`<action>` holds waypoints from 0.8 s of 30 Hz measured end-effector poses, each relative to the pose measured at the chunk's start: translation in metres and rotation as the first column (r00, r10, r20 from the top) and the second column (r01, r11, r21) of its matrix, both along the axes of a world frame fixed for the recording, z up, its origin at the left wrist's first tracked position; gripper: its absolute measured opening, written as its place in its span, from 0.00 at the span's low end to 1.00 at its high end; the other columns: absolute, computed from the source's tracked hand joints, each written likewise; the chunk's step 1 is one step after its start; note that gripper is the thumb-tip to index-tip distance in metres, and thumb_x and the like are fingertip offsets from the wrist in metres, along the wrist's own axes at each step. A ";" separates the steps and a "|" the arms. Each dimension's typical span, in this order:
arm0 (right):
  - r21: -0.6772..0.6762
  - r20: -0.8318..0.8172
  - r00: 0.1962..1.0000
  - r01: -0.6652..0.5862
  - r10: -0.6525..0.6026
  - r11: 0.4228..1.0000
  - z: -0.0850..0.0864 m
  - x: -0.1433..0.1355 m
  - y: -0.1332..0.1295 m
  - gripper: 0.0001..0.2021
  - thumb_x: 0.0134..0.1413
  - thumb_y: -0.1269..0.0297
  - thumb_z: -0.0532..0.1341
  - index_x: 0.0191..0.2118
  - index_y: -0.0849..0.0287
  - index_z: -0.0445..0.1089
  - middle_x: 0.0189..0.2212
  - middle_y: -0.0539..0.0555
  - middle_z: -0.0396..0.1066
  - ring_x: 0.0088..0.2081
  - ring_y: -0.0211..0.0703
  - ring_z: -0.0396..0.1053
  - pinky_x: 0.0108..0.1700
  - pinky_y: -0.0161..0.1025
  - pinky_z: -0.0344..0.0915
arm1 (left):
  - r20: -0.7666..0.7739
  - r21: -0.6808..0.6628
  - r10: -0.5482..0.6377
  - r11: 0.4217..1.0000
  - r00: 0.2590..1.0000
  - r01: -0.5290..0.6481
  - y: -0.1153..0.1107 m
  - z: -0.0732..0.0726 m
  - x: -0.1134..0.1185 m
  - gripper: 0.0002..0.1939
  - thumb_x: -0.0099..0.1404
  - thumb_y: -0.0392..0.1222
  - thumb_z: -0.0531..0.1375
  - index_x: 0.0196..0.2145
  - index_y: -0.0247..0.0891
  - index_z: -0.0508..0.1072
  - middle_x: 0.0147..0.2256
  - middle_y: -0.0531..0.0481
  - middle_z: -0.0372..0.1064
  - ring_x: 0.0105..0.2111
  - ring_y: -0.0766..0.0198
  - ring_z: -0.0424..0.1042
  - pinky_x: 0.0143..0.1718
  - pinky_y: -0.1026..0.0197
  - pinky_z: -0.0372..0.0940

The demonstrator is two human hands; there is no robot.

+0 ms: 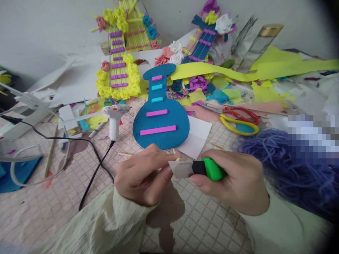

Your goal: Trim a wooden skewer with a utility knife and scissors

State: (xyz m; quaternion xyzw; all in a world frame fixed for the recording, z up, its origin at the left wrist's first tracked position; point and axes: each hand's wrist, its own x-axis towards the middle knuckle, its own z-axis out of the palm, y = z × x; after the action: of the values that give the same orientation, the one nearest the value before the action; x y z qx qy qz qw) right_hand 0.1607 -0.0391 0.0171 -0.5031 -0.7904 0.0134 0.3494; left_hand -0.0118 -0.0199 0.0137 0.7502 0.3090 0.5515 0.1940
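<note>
My right hand [233, 180] is closed around the green and black handle of a utility knife [212, 168], whose wide grey blade points left. Close to the blade's tip, my left hand [144, 173] pinches a small pale piece [178, 163], perhaps wood; its exact kind is too small to tell. Just beyond both hands lies a blue guitar-shaped cutout [161, 121] with pink and light-blue strips across its neck and body. A white paper sheet [197, 135] sticks out from under its right side.
A white glue gun [114, 123] stands at the left, its black cord [92, 187] trailing forward. Scissors [239, 120] with red and yellow handles lie right, beside purple yarn [286, 169]. Behind are decorated paper guitars [118, 58], a yellow strip [214, 70] and a glass bottle [262, 42].
</note>
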 end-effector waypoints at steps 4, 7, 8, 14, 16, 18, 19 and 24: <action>-0.010 0.006 0.998 0.057 -0.057 0.998 -0.002 0.009 0.009 0.23 0.49 0.44 0.52 0.17 0.59 0.61 0.10 0.46 0.54 0.14 0.30 0.52 0.18 0.33 0.47 | 0.068 0.034 -0.075 0.997 0.995 0.073 -0.003 0.001 0.001 0.10 0.57 0.31 0.57 0.36 0.37 0.73 0.26 0.50 0.73 0.24 0.67 0.69 0.22 0.63 0.64; 0.008 -0.008 0.968 0.251 -0.251 0.968 -0.004 0.023 0.023 0.24 0.48 0.47 0.54 0.13 0.59 0.55 0.11 0.44 0.45 0.15 0.30 0.45 0.19 0.33 0.46 | 0.114 0.044 -0.169 0.985 0.979 0.165 -0.009 0.003 0.003 0.08 0.57 0.31 0.58 0.36 0.34 0.73 0.26 0.49 0.74 0.22 0.67 0.69 0.22 0.62 0.64; 0.007 -0.044 0.960 0.276 -0.275 0.961 -0.004 0.026 0.026 0.23 0.48 0.47 0.55 0.13 0.59 0.55 0.11 0.44 0.44 0.16 0.30 0.45 0.19 0.33 0.46 | 0.116 0.011 -0.154 0.988 0.981 0.154 -0.010 0.004 0.003 0.07 0.57 0.32 0.58 0.36 0.34 0.72 0.27 0.49 0.74 0.22 0.67 0.69 0.21 0.63 0.64; -0.072 -0.099 0.995 -0.026 0.019 0.997 0.000 0.018 0.017 0.21 0.48 0.47 0.54 0.17 0.59 0.61 0.11 0.45 0.53 0.16 0.30 0.49 0.19 0.31 0.49 | 0.094 -0.178 -0.046 0.982 0.994 0.062 -0.008 0.000 0.000 0.08 0.55 0.30 0.59 0.33 0.38 0.73 0.24 0.52 0.71 0.22 0.67 0.68 0.18 0.65 0.61; -0.057 -0.073 0.994 -0.085 0.080 0.995 -0.001 0.013 0.012 0.22 0.49 0.46 0.53 0.19 0.60 0.63 0.12 0.46 0.56 0.16 0.30 0.51 0.19 0.32 0.49 | 0.108 -0.186 -0.039 0.981 0.993 0.059 -0.007 0.000 -0.001 0.07 0.56 0.31 0.59 0.33 0.39 0.73 0.24 0.52 0.70 0.21 0.68 0.67 0.18 0.65 0.59; -0.026 -0.039 0.994 -0.104 0.103 0.994 -0.002 0.010 0.011 0.22 0.49 0.46 0.52 0.19 0.60 0.64 0.12 0.47 0.58 0.15 0.30 0.53 0.19 0.32 0.50 | 0.122 -0.185 -0.040 0.981 0.992 0.062 -0.006 0.000 -0.001 0.07 0.56 0.32 0.58 0.33 0.38 0.73 0.24 0.52 0.70 0.21 0.69 0.66 0.18 0.65 0.59; -0.012 -0.024 0.994 -0.105 0.105 0.994 -0.002 0.010 0.011 0.22 0.49 0.46 0.52 0.20 0.61 0.64 0.12 0.47 0.59 0.15 0.30 0.54 0.18 0.32 0.50 | 0.129 -0.182 -0.044 0.981 0.991 0.067 -0.006 -0.001 0.000 0.07 0.56 0.32 0.58 0.33 0.39 0.73 0.24 0.52 0.71 0.21 0.69 0.66 0.19 0.64 0.60; 0.022 0.007 0.995 -0.096 0.096 0.995 -0.002 0.010 0.012 0.23 0.50 0.46 0.50 0.20 0.60 0.64 0.11 0.47 0.59 0.14 0.30 0.55 0.17 0.32 0.50 | 0.153 -0.154 -0.071 0.983 0.986 0.095 -0.004 -0.005 0.001 0.12 0.54 0.28 0.58 0.35 0.39 0.74 0.26 0.51 0.72 0.23 0.67 0.67 0.22 0.62 0.61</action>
State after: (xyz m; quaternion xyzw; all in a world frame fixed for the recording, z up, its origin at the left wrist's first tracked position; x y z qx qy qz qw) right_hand 0.1711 -0.0267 0.0154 -0.4607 -0.8147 0.0200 0.3517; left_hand -0.0110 -0.0240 0.0085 0.7017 0.3057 0.5698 0.2992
